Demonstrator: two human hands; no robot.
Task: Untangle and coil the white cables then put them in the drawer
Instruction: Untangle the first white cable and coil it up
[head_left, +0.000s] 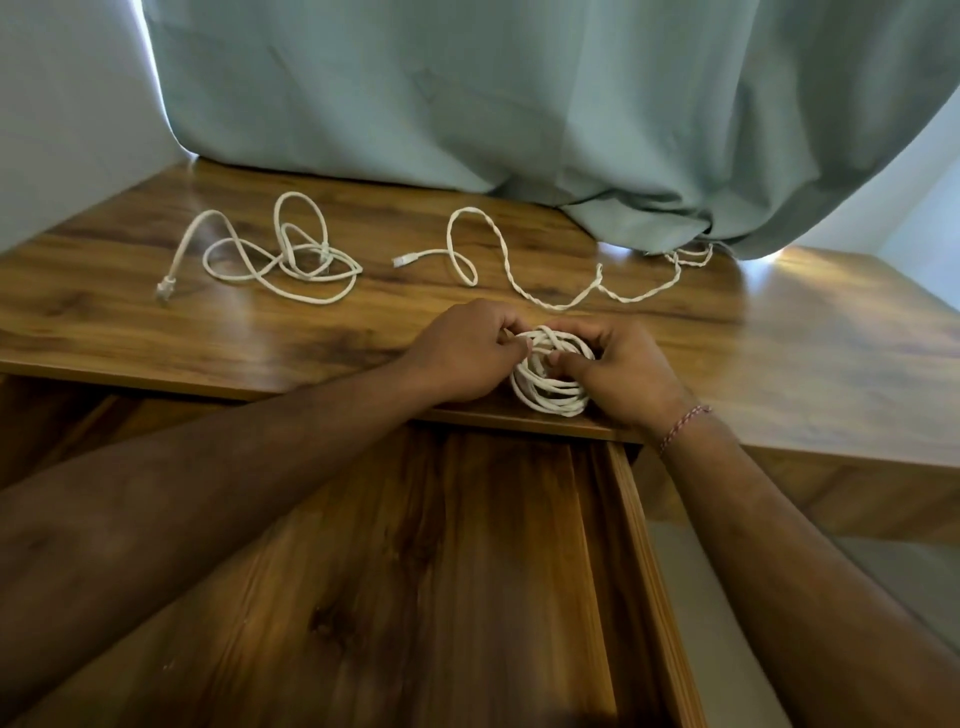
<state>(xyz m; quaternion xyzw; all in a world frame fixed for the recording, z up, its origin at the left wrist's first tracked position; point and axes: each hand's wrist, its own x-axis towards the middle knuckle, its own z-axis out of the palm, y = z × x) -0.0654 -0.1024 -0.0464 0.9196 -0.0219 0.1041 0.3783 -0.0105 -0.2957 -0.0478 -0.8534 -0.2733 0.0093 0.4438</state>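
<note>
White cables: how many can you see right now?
3. One coil gripped by both hands at the desk's front edge; one tangled at back left; one twisted at back right, its far end running under the curtain, so more may be hidden.

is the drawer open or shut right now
Open: the drawer is pulled out below the tabletop, its wooden bottom showing.

Coiled cable (549, 382) — drawer (415, 571) open

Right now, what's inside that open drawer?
Only the bare wooden bottom of the drawer shows; no cable lies in it. The forearms cover part, and its near end is out of frame.
</note>
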